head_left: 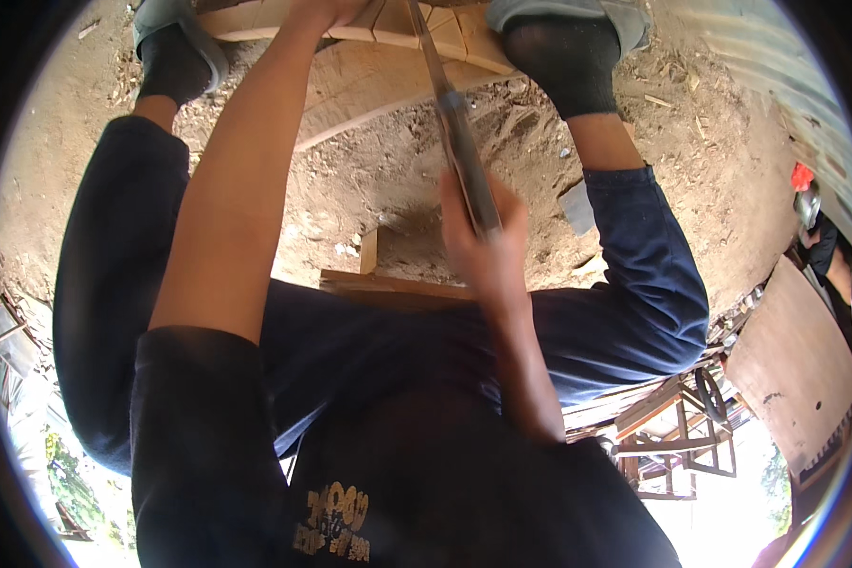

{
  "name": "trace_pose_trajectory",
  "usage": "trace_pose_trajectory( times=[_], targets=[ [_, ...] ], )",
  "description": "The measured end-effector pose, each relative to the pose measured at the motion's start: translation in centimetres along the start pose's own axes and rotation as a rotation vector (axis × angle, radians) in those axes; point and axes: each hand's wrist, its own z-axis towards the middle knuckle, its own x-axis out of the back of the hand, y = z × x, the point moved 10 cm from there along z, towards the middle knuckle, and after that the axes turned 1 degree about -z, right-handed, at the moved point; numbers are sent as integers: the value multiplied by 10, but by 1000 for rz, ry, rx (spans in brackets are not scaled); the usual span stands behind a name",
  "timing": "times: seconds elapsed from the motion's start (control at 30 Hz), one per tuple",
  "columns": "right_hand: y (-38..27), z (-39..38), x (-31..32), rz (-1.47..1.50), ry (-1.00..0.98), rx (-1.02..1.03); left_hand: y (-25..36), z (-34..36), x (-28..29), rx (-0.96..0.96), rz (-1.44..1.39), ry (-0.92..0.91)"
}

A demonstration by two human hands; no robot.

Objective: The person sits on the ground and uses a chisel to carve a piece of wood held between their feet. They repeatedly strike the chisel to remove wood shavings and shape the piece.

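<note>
My left hand (pixel 336 13) rests on a curved piece of pale wood (pixel 398 28) at the top of the head view, its fingertips partly cut off by the edge; it seems to grip it. My right hand (pixel 488 251) is closed round the handle of a long narrow tool (pixel 464 151), perhaps a saw seen edge-on, whose blade runs up onto that wood just right of my left hand. Straight cuts or lines cross the curved piece, which lies over a wider board (pixel 360 95) between my feet, both in dark socks and grey slip-on shoes.
Dirt ground (pixel 331 189) with wood scraps lies below. Offcuts (pixel 369 248) and planks (pixel 369 284) are near my legs. At right are a corrugated sheet (pixel 757 66), a plywood board (pixel 790 369), a wooden frame (pixel 682 435) and part of another person (pixel 828 260).
</note>
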Motion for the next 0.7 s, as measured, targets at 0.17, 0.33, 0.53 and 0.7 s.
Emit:
trace_pose_trajectory(
  times=[0.17,0.33,0.53,0.7],
  targets=[
    [2,-49,18,-85,-2,45,9,-4,-5,-18,-6,-27],
    [-13,27,-17,-33,58,84,12,-2,5,-38,-27,0],
    [10,-70,25,-111,17,-40,4,-7,2,12,-9,28],
    [-4,12,-9,-91,18,101,-3,-3,-4,85,61,-73]
  ],
)
